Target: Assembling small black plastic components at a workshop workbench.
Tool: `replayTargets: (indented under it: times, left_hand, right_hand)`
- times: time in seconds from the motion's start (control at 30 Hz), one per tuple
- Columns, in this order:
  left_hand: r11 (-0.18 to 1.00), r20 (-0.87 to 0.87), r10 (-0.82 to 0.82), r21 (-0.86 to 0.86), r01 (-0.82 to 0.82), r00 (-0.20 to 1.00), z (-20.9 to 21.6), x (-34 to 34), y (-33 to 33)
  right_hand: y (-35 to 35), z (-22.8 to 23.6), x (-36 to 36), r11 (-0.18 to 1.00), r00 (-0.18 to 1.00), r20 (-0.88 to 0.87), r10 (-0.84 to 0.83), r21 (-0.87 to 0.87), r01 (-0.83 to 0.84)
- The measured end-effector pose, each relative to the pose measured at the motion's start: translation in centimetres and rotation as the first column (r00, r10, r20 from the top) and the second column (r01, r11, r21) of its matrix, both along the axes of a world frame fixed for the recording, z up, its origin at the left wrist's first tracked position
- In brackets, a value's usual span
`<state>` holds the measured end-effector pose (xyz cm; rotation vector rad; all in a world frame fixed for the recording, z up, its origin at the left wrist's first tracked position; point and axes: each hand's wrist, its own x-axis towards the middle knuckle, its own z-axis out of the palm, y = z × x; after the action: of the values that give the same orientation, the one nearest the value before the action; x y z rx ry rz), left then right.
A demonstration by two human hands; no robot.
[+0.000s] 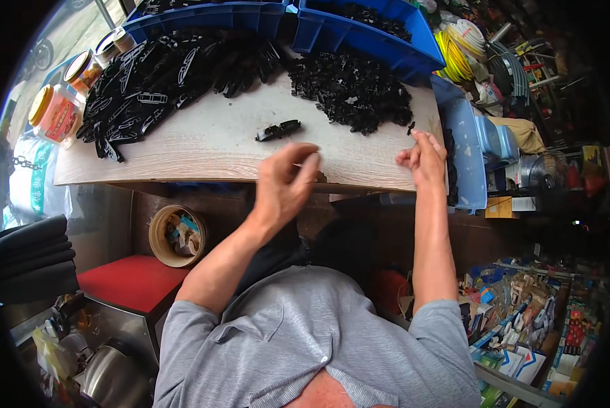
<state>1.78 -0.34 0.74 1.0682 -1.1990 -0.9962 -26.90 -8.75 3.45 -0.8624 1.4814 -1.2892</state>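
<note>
My left hand [286, 185] hovers at the table's front edge. Its fingers are curved, a gap shows between thumb and fingertips, and nothing is visible in it. Just beyond it lies a short black plastic assembly [278, 130], slightly tilted on the pale tabletop. My right hand [427, 162] is over the table's right end, its fingers partly bent and apart. A small black plastic piece [411, 127] shows by its foremost fingertip; whether they touch is unclear. A heap of small black plastic parts [352, 92] spreads beyond and to the left of that hand.
Long black plastic strips [155, 81] pile up on the table's left, beside lidded jars [55, 115]. Blue bins [369, 34] line the back. A round waste bin [157, 234] stands below the table, near a red surface [131, 279]. Cluttered goods [522, 319] fill the right.
</note>
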Motion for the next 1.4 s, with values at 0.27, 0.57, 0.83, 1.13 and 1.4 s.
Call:
replayTargets:
  times: [0.27,0.57,0.83,1.13,1.4]
  left_hand:
    - [0.903,-0.335,-0.247,0.261,0.341,0.909,0.1,-7.5,-4.5]
    - [0.776,-0.589,-0.223,0.375,0.507,0.777,1.0,-7.2,-5.3]
    - [0.811,-0.589,-0.275,0.282,0.512,0.76,0.8,-6.7,-4.7]
    - [0.924,0.58,0.362,-0.324,-0.201,0.73,1.3,0.1,-2.5]
    - [0.96,0.865,0.281,-0.249,-0.131,0.415,1.2,3.7,-2.4]
  right_hand:
    - [4.3,-1.5,4.7,0.98,0.986,0.016,0.168,-0.116,-0.165]
    - [5.2,-1.3,6.2,0.969,0.98,0.021,0.197,-0.157,-0.191]
    - [5.0,-0.5,6.2,0.96,0.969,0.035,0.246,-0.146,-0.239]
    - [5.3,-0.7,6.1,0.929,0.931,0.07,0.358,-0.129,-0.347]
    - [5.2,-0.5,6.8,0.958,0.957,0.083,0.277,-0.098,-0.269]
